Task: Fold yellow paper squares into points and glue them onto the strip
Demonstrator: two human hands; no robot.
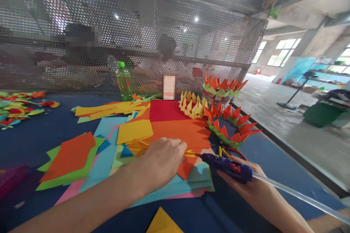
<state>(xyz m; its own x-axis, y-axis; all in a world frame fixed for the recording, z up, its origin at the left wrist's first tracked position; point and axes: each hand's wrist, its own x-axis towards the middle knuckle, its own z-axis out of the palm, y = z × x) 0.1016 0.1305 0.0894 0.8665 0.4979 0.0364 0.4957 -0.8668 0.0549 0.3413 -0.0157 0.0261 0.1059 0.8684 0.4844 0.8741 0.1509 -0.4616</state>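
Observation:
My right hand [246,178] grips a purple hot glue gun [228,165] with a long clear glue stick [298,194] running out of its back. The gun's nozzle meets the tip of a folded yellow paper strip [190,153]. Fingers closed, my left hand [165,158] holds that yellow strip over the stacked paper; its other end shows at the far side of the hand. Beneath lie orange sheets [175,131] and light blue sheets [180,188]. Close by on the right sits a ring of red-orange paper points on a green band [224,136].
A yellow paper crown [191,107] and another red-orange one [222,87] stand at the back right. Loose sheets [69,154] and yellow strips [115,108] lie left. A green-capped bottle [124,82] stands before the perforated metal screen [136,18]. The table edge runs along the right.

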